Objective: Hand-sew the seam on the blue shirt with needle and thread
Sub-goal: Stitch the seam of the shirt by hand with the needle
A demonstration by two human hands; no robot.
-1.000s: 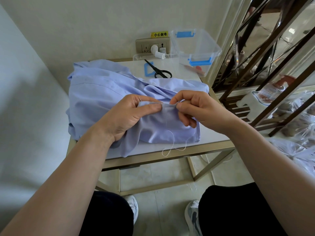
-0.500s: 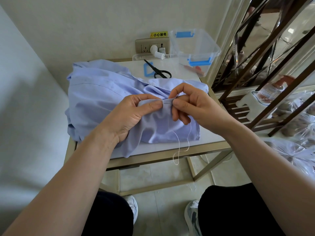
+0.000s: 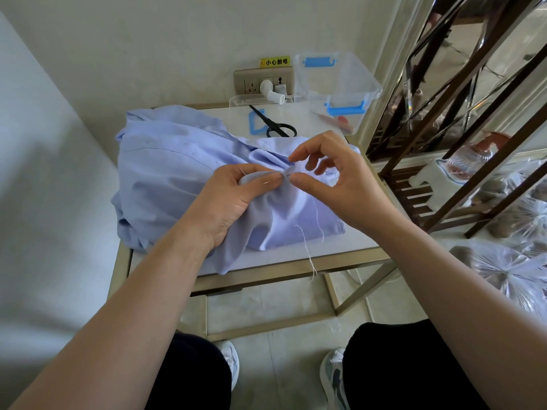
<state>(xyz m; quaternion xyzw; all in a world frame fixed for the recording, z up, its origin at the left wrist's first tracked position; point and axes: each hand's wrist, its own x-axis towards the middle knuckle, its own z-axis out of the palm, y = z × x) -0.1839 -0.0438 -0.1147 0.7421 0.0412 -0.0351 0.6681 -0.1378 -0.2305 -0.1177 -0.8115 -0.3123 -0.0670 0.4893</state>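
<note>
The blue shirt (image 3: 165, 173) lies bunched on a small table (image 3: 296, 266). My left hand (image 3: 231, 202) pinches a raised fold of the shirt at the seam between thumb and fingers. The needle (image 3: 289, 172) sticks out of that fold to the right. My right hand (image 3: 340, 184) hovers at the needle, with forefinger above it and thumb below; a gap shows between them and the other fingers are spread. White thread (image 3: 307, 250) hangs from the seam past the table's front edge.
Black scissors (image 3: 275, 125), a white thread spool (image 3: 272, 91) and a clear box with blue clips (image 3: 340, 84) sit at the table's back by a wall socket. A dark metal rack (image 3: 444, 143) and plastic bags (image 3: 503, 270) stand at right. My knees are below.
My right hand has let go its pinch at the seam and spread its fingers, rising slightly. The hanging thread loop has straightened into one strand. My left hand keeps its hold on the fold.
</note>
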